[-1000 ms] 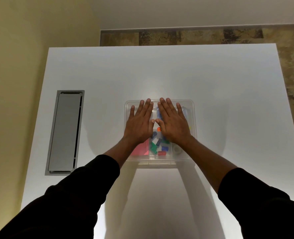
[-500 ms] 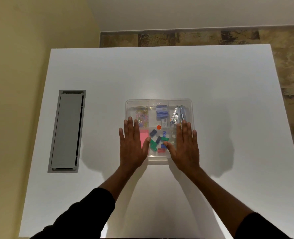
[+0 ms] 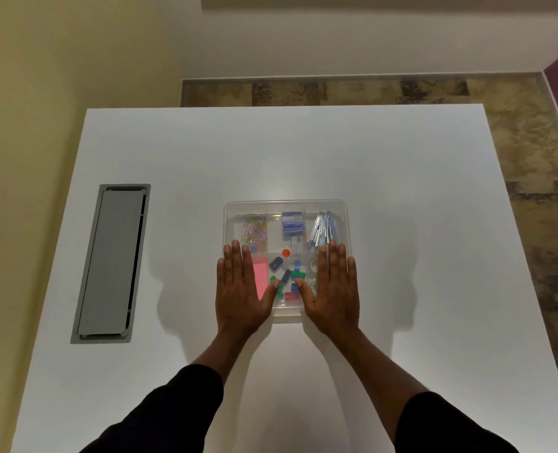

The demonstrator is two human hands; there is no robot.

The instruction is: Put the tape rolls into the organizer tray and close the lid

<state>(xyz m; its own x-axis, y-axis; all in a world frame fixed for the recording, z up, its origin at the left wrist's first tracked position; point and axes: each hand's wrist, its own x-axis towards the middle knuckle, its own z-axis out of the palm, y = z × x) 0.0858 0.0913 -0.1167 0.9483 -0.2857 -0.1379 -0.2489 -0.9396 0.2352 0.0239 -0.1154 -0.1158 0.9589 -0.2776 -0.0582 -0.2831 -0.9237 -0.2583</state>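
Observation:
A clear plastic organizer tray [image 3: 286, 206] sits in the middle of the white table with its transparent lid lying flat on top. My left hand [image 3: 242, 289] rests flat, fingers apart, on the lid's near left part. My right hand [image 3: 333, 287] lies flat on the near right part. Under the lid I see paper clips [image 3: 255, 233], blue boxes [image 3: 292, 221], pens [image 3: 322, 231], pink notes [image 3: 260, 275] and small coloured clips [image 3: 286, 279]. A clear tape roll [image 3: 313, 265] shows faintly beside my right hand's fingers.
A grey cable hatch [image 3: 109, 261] is set into the table [image 3: 402, 191] on the left. Patterned floor lies beyond the far and right table edges. A yellow wall runs along the left.
Both hands have slid from the lid's middle toward me and apart, coming to rest on its near corners. The tray has stayed in place.

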